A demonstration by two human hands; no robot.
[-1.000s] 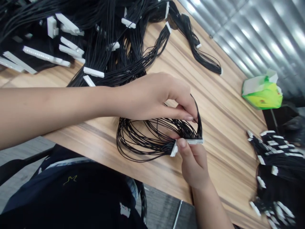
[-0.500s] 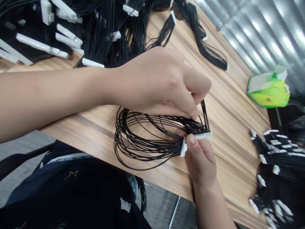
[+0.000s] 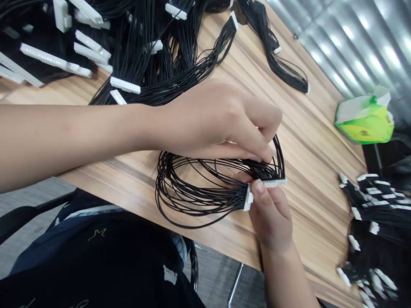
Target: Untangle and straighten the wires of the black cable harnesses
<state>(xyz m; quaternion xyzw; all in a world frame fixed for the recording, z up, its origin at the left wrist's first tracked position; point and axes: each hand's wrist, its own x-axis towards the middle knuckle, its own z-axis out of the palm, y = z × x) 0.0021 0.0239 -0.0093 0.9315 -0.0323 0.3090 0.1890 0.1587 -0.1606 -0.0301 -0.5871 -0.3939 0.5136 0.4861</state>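
A loop of thin black wires (image 3: 180,192) lies on the wooden table top (image 3: 311,184), with its ends gathered into two white connector strips. My left hand (image 3: 218,119) comes in from the left and pinches the wires close to the longer white strip (image 3: 274,183). My right hand (image 3: 269,214) holds the short white connector (image 3: 248,197) between thumb and fingers, just below that strip. Part of the wire bundle is hidden under my fingers.
Large heaps of black wire harnesses with white connectors (image 3: 128,55) cover the table's far left. More harnesses (image 3: 369,214) lie at the right edge. A green and yellow packet (image 3: 364,122) sits near a corrugated metal wall (image 3: 353,42). Dark clothing (image 3: 96,256) fills the lower left.
My hands and the wire loop have shifted right in the view. My left hand's fingers now curl further over the wires, and the table appears turned slightly.
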